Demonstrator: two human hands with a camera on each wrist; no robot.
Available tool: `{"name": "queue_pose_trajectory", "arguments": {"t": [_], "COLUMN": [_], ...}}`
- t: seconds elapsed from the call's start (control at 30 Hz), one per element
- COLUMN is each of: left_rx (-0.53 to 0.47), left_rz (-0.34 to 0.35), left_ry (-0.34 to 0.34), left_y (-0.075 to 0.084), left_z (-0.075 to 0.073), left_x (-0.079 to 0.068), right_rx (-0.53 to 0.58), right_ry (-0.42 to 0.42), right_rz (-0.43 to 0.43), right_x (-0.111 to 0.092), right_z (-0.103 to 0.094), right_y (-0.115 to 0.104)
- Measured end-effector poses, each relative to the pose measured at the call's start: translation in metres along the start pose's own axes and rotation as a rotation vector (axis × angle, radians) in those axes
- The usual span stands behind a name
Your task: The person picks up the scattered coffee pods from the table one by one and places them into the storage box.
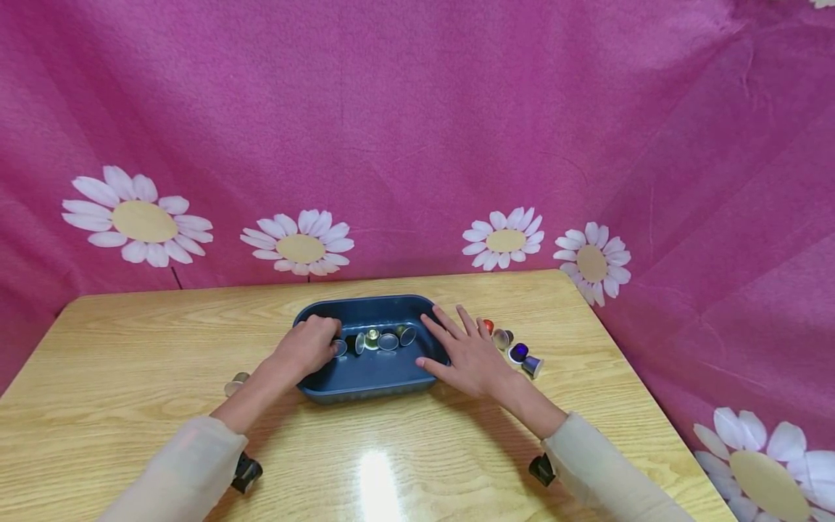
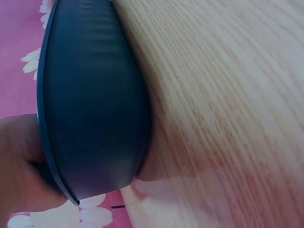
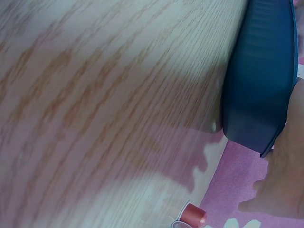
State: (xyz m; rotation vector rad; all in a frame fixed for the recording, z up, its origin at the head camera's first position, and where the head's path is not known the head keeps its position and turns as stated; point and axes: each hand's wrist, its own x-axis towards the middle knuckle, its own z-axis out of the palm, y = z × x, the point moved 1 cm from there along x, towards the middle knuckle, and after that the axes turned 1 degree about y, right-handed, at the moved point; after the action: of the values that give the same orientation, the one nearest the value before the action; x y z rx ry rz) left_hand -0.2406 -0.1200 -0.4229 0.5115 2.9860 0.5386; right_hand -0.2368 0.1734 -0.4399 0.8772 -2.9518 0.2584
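A dark blue rectangular basin stands on the table, with several coffee capsules lying in a row inside it. My left hand reaches over the basin's left end, fingers curled down inside. It appears to pinch the leftmost capsule, whose foil lid shows beside the fingertips; the grip itself is partly hidden. My right hand lies with spread, straight fingers over the basin's right rim. In the right wrist view, that hand is against the basin's end wall.
Several capsules lie right of the basin, among them a red one, a dark blue one and a purple-grey one. Another capsule sits by the left forearm. A pink flowered cloth hangs behind the wooden table.
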Motion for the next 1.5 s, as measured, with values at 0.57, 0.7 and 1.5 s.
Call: {"name": "queue_pose_trajectory", "arguments": {"t": [0.57, 0.7, 1.5], "left_rx": [-0.047, -0.083, -0.332], "left_rz": [0.004, 0.008, -0.041], "left_ry": [-0.003, 0.029, 0.204], "left_y": [-0.003, -0.003, -0.073], "left_z": [-0.008, -0.018, -0.052], "left_x": [-0.001, -0.006, -0.079], "right_rx": [0.013, 0.014, 0.025], "right_ry": [0.001, 0.000, -0.002], "right_rz": [0.001, 0.003, 0.005], "right_x": [0.001, 0.001, 0.000], "right_z": [-0.001, -0.001, -0.001], "right_y": [0.000, 0.000, -0.001]}}
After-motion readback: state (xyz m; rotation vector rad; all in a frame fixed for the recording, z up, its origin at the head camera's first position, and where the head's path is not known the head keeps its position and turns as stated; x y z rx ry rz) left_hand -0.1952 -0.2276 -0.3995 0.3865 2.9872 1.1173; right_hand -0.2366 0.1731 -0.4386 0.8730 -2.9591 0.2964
